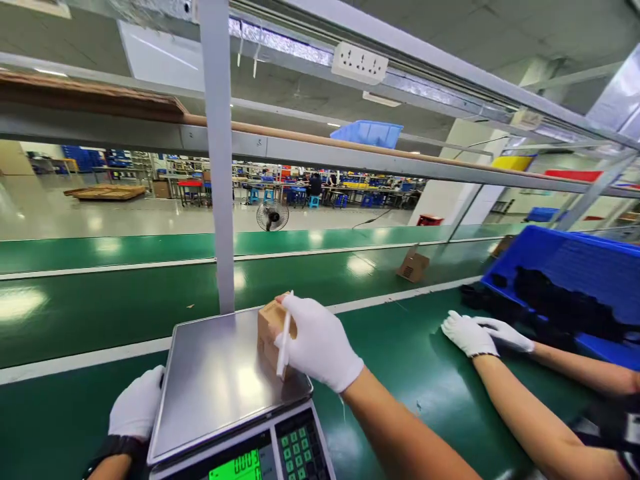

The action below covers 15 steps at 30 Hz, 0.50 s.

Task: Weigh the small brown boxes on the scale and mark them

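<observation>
A small brown cardboard box (269, 333) stands at the right edge of the steel plate of a digital scale (210, 380). My right hand (323, 343), in a white glove with some fingertips bare, is closed round the box and also has a white pen (284, 347) in its fingers. The pen lies slanted across the near side of the box. My left hand (134, 405), gloved too, is at the left side of the scale. Its fingers look curled together, with a dark bit by the fingertips that I cannot make out. Lit green, the display (240, 465) shows a small reading.
A co-worker's gloved hands (470, 333) rest on the green belt to the right, near a blue bin (575, 273) of black items. An upright post (219, 167) rises behind the scale. Farther back lies an open carton (413, 265). Overhead runs a shelf rail (310, 148).
</observation>
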Available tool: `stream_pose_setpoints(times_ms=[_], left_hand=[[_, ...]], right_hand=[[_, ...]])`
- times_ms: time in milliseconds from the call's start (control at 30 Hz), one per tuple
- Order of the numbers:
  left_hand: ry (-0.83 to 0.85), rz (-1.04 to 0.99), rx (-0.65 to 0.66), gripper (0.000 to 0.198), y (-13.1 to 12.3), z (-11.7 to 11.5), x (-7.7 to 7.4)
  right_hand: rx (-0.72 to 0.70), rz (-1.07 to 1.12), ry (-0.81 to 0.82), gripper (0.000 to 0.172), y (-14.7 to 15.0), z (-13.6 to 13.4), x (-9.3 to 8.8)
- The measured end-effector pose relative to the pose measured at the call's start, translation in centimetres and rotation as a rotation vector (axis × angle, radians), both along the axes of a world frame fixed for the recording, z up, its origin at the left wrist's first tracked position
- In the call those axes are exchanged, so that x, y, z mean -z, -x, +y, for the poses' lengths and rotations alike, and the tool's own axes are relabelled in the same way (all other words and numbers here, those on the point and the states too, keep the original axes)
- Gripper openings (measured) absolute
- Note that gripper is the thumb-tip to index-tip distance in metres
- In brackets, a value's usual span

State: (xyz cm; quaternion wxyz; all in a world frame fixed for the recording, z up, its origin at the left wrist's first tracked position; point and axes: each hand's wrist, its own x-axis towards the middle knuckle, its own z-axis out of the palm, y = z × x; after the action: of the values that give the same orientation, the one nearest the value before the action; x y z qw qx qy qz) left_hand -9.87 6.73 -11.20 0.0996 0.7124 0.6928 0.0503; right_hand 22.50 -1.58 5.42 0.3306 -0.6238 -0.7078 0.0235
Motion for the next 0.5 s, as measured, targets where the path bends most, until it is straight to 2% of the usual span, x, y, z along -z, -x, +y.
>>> stream_pose_setpoints(times_ms=[100, 167, 233, 300, 400, 433, 500], left_hand=[[0.034, 0.003, -0.012, 0.029, 0.1, 0.2, -0.4], [0.028, 0.008, -0.007, 0.031, -0.1, 0.3, -0.3], [0.022, 0.018, -0.003, 0.031, -0.2, 0.4, 0.0], [0.028, 0.028, -0.002, 0.03, -0.1, 0.6, 0.3], [0.041, 0.028, -0.019, 0.029, 0.0, 0.8, 0.4], [0.041, 0.022, -0.029, 0.029, 0.0, 0.8, 0.3], [0.034, -0.004, -0.055, 0.027, -0.1, 0.7, 0.0]], right_hand=[[-0.099, 0.2, -0.004, 0.041, 0.5, 0.8, 0.6], [-0.082, 0.426, -0.052, 0.044, -1.1, 1.3, 2.6], [0.037, 0.671, -0.059, 0.05, -3.4, 1.8, 6.1], [0.208, 0.876, 0.019, 0.056, -5.4, 1.7, 10.8], [0.41, 1.05, 0.096, 0.063, -6.7, -0.1, 17.2], [0.448, 1.084, 0.079, 0.065, -6.7, -1.0, 18.8], [0.483, 1.122, 0.027, 0.066, -6.2, -2.9, 20.6]])
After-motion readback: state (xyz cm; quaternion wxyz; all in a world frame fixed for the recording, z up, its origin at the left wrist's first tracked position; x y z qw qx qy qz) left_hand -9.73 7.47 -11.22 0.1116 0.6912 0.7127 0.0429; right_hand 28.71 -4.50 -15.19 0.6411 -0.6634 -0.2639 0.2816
